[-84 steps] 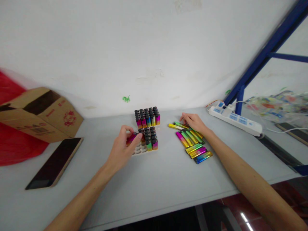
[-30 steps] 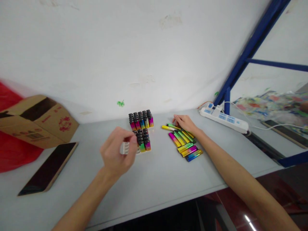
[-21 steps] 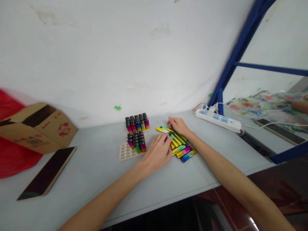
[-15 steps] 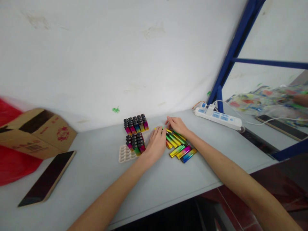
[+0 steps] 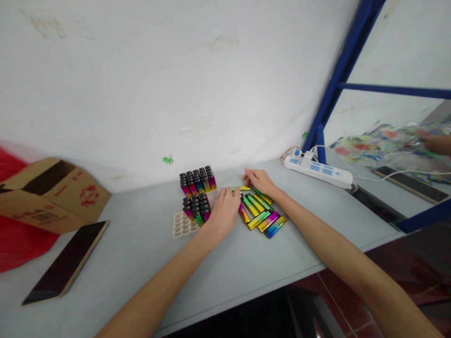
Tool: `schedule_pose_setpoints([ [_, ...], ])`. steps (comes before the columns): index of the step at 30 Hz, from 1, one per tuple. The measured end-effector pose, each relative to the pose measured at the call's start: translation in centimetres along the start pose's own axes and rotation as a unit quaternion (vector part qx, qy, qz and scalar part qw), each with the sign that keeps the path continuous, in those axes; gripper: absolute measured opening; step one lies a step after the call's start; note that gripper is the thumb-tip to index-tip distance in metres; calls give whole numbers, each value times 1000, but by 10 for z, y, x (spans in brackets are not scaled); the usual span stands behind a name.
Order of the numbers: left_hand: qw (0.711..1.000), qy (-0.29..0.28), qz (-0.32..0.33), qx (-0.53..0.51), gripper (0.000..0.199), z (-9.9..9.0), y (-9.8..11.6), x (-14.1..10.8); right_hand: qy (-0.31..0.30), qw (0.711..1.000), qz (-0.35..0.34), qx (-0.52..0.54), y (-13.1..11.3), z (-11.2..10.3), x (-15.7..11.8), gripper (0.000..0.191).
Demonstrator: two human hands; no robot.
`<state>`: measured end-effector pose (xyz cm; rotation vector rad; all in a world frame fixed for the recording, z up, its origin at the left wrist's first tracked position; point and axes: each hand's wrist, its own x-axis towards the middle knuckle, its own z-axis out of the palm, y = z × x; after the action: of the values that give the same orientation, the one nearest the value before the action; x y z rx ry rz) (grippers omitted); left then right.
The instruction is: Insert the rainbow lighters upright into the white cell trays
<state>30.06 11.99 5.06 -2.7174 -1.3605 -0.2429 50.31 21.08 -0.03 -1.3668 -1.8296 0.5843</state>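
My left hand (image 5: pixel 226 206) is closed beside the tray, its fingertips on a yellow-green lighter (image 5: pixel 243 188) that points right. Part of that lighter is hidden by the fingers. Left of the hand, a pale tray with round holes (image 5: pixel 183 225) holds upright black-topped lighters (image 5: pixel 198 181) in two groups. My right hand (image 5: pixel 260 181) rests on the table behind the loose lighters, fingers loosely bent and apart, with nothing seen in them. Several shiny multicoloured lighters (image 5: pixel 259 218) lie flat between my forearms.
A cardboard box (image 5: pixel 70 197) on red plastic and a dark-screened tablet (image 5: pixel 66 263) lie at the left. To the right are a white power strip (image 5: pixel 319 172), a blue metal frame (image 5: pixel 340 80), a phone (image 5: pixel 410 184) and another person's hand (image 5: pixel 437 144) by clear plastic bags.
My left hand has moved slightly left, towards the tray, uncovering more of the loose lighters and the yellow-green one at its fingertips. My right hand has hardly moved.
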Motion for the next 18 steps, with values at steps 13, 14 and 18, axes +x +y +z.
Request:
schedule_pose_setpoints([
  [13,775,11,-46,-630,25,-46,-22,-55,-12,1000,3,4,6,-1,-1,82],
  [14,745,-5,-65,-664,31,-47,-26,-61,-13,1000,4,5,5,-2,-1,82],
  [18,735,-24,-120,-667,54,-38,-45,-80,-14,1000,4,7,4,-2,-3,81],
])
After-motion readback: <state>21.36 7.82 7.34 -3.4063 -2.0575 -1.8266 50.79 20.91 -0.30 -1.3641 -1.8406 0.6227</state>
